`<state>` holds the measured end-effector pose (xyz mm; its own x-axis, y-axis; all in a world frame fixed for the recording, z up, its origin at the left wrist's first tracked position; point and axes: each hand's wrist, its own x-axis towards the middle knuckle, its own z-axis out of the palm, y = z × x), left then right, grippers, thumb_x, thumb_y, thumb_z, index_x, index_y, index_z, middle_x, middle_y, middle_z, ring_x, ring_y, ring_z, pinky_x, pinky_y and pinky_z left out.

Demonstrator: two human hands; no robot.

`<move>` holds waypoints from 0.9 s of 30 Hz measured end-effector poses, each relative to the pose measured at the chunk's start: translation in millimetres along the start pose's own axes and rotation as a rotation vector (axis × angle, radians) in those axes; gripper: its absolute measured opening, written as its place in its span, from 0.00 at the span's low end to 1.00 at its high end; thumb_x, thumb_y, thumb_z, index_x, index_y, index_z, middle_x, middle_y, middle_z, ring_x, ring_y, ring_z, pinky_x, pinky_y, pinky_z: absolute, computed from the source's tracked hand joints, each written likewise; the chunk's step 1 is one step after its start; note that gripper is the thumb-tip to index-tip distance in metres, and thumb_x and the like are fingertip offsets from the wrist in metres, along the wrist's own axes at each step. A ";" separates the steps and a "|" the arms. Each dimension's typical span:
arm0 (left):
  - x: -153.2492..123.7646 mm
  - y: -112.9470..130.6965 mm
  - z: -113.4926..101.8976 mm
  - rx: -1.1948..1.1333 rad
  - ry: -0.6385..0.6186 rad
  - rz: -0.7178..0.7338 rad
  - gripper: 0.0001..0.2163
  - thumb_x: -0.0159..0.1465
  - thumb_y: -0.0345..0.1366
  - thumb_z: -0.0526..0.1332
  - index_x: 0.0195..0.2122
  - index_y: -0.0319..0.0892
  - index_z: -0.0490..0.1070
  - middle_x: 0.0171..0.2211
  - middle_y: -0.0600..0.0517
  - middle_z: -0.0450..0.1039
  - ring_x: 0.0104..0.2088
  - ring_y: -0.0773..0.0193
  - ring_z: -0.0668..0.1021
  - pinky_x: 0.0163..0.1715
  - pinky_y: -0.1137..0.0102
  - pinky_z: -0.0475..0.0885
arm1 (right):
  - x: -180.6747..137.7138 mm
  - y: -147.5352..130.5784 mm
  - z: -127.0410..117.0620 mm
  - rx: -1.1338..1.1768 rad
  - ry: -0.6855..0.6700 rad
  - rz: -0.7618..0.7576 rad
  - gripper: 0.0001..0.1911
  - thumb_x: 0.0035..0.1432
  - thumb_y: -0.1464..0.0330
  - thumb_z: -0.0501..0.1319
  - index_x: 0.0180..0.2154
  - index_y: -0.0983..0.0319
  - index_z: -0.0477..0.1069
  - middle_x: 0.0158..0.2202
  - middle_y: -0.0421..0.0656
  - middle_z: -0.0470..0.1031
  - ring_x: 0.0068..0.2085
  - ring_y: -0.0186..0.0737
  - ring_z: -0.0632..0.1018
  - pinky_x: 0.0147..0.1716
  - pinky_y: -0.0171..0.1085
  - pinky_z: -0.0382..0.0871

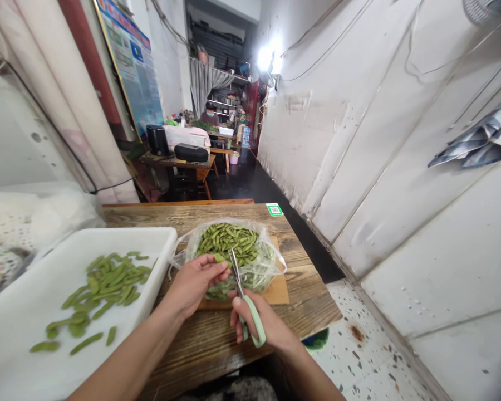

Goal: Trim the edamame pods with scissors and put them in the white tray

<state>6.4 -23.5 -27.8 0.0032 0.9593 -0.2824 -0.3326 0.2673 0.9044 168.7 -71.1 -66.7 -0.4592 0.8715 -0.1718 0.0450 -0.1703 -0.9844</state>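
Observation:
Between the fingertips of my left hand (202, 280) is a green soybean pod (220, 258), held over the front of an open clear plastic bag (267, 270). My right hand (256, 318) grips scissors (254, 322) with pale green handles. Their blades point up and away from me, slightly parted, with the tips beside the pod. A heap of soybean pods (229, 239) fills the bag. To the left, a white tray (167, 245) holds several loose soybean pods (111, 278), spread on its bottom.
The bag rests on a brown board (281, 289) on the wooden table (304, 278). A green QR-code sticker (274, 210) is at the table's far right corner. A white wall (401, 211) runs along the right. Farther back, a person (210, 117) sits at another table.

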 end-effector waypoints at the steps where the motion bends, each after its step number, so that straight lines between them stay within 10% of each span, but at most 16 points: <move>1: 0.0 -1.1 0.7 -0.019 0.007 -0.006 0.13 0.43 0.32 0.72 0.26 0.39 0.68 0.24 0.55 0.74 0.25 0.71 0.76 0.30 0.75 0.72 | 0.1 0.7 -0.6 -0.001 0.001 -0.003 0.33 0.53 0.42 0.55 0.44 0.65 0.65 0.24 0.36 0.67 0.18 0.28 0.67 0.17 0.30 0.62; 18: -0.5 -11.0 -1.6 0.031 0.105 0.012 0.13 0.44 0.35 0.70 0.23 0.41 0.64 0.22 0.55 0.73 0.25 0.67 0.77 0.32 0.70 0.74 | 0.0 3.2 -1.5 0.010 -0.002 0.066 0.30 0.51 0.43 0.58 0.39 0.64 0.66 0.20 0.34 0.67 0.14 0.27 0.65 0.12 0.27 0.60; 23: -5.7 33.8 -64.5 0.984 0.509 0.375 0.11 0.53 0.39 0.60 0.37 0.43 0.71 0.32 0.49 0.76 0.37 0.51 0.77 0.42 0.55 0.70 | -0.1 1.3 -5.2 0.035 0.094 0.020 0.33 0.51 0.41 0.56 0.41 0.64 0.64 0.22 0.35 0.66 0.16 0.27 0.66 0.13 0.28 0.61; 27: -13.2 61.2 -93.1 1.647 0.723 0.392 0.17 0.59 0.37 0.53 0.47 0.38 0.72 0.49 0.38 0.72 0.50 0.34 0.70 0.44 0.45 0.64 | 2.6 3.3 -7.5 0.046 0.132 -0.016 0.31 0.52 0.42 0.56 0.40 0.64 0.64 0.23 0.36 0.67 0.17 0.28 0.66 0.16 0.30 0.65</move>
<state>-101.8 -28.2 1.5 -0.3431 0.8782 0.3333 0.9376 0.2991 0.1771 174.4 -65.9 -70.8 -0.3388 0.9267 -0.1627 -0.0031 -0.1740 -0.9847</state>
